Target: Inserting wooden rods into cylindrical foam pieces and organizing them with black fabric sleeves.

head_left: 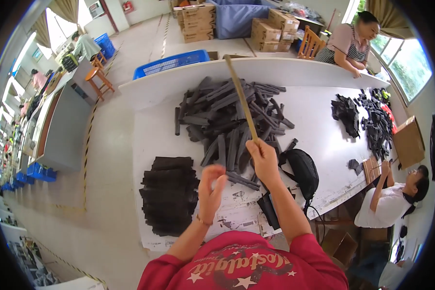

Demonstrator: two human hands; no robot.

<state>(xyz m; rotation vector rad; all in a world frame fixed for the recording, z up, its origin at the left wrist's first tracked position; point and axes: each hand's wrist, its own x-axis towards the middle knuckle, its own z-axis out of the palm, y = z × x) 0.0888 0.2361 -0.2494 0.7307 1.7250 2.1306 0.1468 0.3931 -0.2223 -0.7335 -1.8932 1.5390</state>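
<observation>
My right hand [264, 158] is closed around the lower end of a long, thin yellowish wooden stick [242, 96], which rises over a heap of dark grey rolled fabric strips [227, 104]. Beside the near edge of that heap is my left hand [211, 189], slightly blurred, with its fingers curved and apart and nothing visible in them. A neat overlapping stack of flat black fabric pieces [169, 195] lies to its left on the white table [309, 111]. Right of my right hand rests a black waist bag [299, 171].
A low white board [295, 72] borders the table's far side, with a blue plastic basket [171, 63] behind it. More black pieces [374, 123] lie at the right, near a seated person [386, 203]. Another person [350, 46] leans at the far right corner.
</observation>
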